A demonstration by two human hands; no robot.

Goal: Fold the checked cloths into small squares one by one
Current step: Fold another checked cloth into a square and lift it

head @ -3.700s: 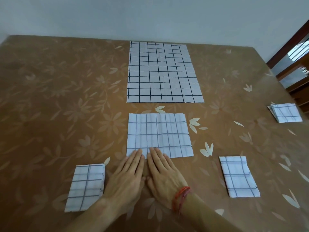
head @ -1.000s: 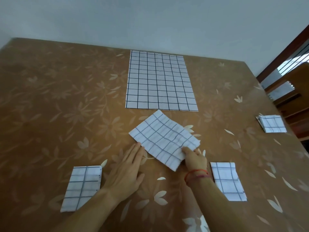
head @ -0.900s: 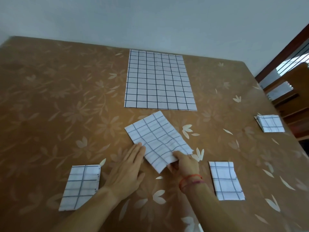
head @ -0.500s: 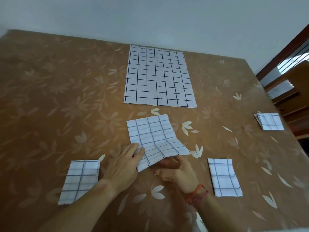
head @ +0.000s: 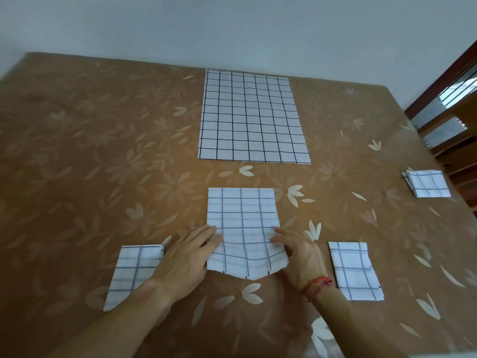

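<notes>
At the far left of the brown, flower-patterned tabletop [head: 77,151] lies a small folded white cloth with dark blue checks [head: 134,273], flat and just beside your left wrist.

Your left hand [head: 189,257] lies palm down with the fingers straight. Its fingertips rest on the left edge of the half-folded white checked cloth [head: 244,223].

That cloth sits in the middle of the tabletop, right in front of you and between your two hands. Its far part lies flat. Its near edge bows and does not lie straight.

Beyond it and apart from it, a large unfolded white cloth with a dark grid [head: 251,117] is spread flat, reaching close to the far edge of the tabletop.

Your right hand [head: 300,250] shows its back to the camera, and its fingers are lightly bent onto the right edge of the middle cloth. The thumb is hidden, so you cannot tell whether this hand pinches the cloth or only rests on it. A red thread bracelet [head: 316,286] circles that wrist.

Just to the right of it lies a second folded checked rectangle [head: 355,270]. Well apart, near the right edge of the tabletop, sits a small stack of folded checked cloth [head: 427,183]. Dark wooden furniture [head: 459,151] stands past that edge.
</notes>
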